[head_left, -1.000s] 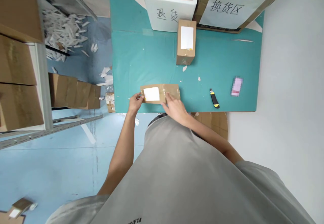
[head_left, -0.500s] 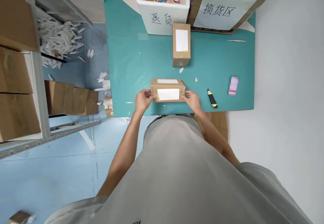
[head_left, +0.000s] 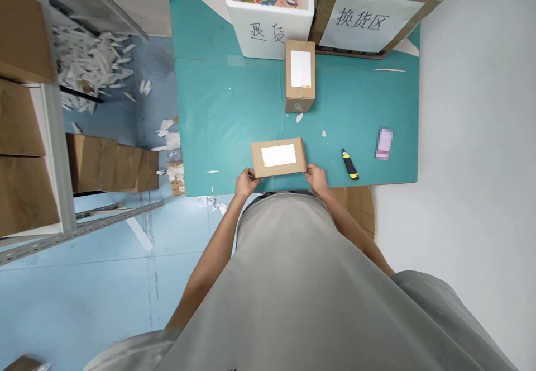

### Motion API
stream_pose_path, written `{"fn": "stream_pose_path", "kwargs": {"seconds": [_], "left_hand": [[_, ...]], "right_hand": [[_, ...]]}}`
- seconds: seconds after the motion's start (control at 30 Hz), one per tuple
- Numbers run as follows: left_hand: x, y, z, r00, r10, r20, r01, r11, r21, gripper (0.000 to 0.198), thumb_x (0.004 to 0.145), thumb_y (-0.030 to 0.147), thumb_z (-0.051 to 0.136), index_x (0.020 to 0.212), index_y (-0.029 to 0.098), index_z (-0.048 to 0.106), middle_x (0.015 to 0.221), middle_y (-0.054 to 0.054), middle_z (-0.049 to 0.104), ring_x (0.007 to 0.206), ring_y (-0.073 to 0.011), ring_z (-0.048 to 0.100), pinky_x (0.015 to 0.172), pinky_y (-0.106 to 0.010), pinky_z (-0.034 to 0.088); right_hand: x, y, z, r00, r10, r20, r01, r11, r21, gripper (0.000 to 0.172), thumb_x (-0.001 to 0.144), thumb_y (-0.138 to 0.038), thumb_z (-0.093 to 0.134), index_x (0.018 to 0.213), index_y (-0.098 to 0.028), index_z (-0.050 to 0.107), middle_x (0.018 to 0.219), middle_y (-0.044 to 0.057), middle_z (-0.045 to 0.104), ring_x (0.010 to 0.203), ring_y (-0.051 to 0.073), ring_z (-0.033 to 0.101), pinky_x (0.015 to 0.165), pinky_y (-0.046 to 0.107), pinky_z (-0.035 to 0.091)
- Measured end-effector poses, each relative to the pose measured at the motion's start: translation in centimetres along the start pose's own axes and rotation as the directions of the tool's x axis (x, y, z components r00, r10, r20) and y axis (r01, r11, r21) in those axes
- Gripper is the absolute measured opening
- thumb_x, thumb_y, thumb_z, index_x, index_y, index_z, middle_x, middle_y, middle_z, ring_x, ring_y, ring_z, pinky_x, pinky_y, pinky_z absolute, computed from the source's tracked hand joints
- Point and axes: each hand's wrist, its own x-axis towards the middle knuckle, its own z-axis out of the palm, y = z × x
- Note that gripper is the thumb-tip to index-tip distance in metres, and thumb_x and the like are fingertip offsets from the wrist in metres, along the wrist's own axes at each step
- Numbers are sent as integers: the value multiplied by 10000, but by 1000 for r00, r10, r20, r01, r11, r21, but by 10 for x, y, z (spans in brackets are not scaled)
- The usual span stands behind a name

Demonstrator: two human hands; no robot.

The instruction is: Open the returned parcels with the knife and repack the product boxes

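A brown cardboard box [head_left: 257, 161] with a white label [head_left: 278, 155] on top lies near the front edge of the green table, turned slightly askew. My left hand [head_left: 247, 182] has its fingers closed on the box's near left corner. At the near right corner, the fingers of my right hand [head_left: 316, 177] pinch the box. To the right rests a black and yellow utility knife [head_left: 350, 164]. Farther back stands a second labelled cardboard box [head_left: 300, 104], against the white foam bin.
The white foam bin [head_left: 259, 33] holds colourful packets. Beside it is a carton [head_left: 372, 22] with green boxes. A blurred pink item [head_left: 384, 143] lies at right on the green table [head_left: 213, 108]. Shelving with cartons [head_left: 25, 117] stands left; a white wall bounds the right.
The box has tipped so that one labelled face now points up, and it sits slightly rotated. Both hands have moved lower with it, and the left hand also shifted right.
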Motion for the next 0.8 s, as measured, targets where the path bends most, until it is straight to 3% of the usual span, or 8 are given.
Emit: {"fn": "stream_pose_path", "kwargs": {"seconds": [0.13,0.23,0.33,0.53,0.7,0.8], "left_hand": [[-3,11,-19,996,80,-47,-83,995,-63,249,815,346,826,947,242,641,990,-58,840,976,-245,801,949,-322,581],[-1,20,-31,989,117,-90,-119,993,-18,253,930,453,775,1021,218,743,1030,-93,865,1003,-270,809,955,-346,585],[7,31,-35,982,141,-124,-135,989,54,290,981,486,742,1035,206,798,1040,-106,876,990,-292,818,957,-364,573],[53,67,-35,962,154,-224,-130,985,114,296,1016,472,728,972,189,804,1047,-123,859,998,-293,791,951,-350,544],[104,103,-46,964,136,-230,-99,981,166,339,1020,468,737,852,174,759,892,-116,794,910,-261,713,928,-354,533],[124,118,-51,957,142,-252,-94,976,194,326,1002,447,751,819,177,736,831,-115,757,919,-263,686,937,-362,536]], "right_hand": [[-6,-13,-20,997,-62,-46,65,995,80,114,1002,-222,693,1047,-213,798,1152,104,861,1087,248,822,1056,379,639],[-9,-23,-31,990,-104,-98,116,986,124,217,1042,-280,686,1166,-205,847,1211,119,850,1101,258,826,1073,386,643],[0,-31,-33,994,-73,-85,84,988,130,282,1047,-310,690,1221,-194,879,1225,126,860,1067,270,842,1062,396,646],[64,-50,-38,992,-14,-126,29,992,123,303,1040,-341,681,1141,-172,911,1179,146,896,1109,307,842,1041,404,631],[132,-69,-58,994,-20,-103,32,992,120,290,1012,-341,721,936,-111,880,948,106,878,942,257,804,873,311,593],[155,-78,-65,995,-17,-103,22,999,46,332,1009,-401,759,850,-122,844,816,72,819,886,235,759,826,291,560]]}}
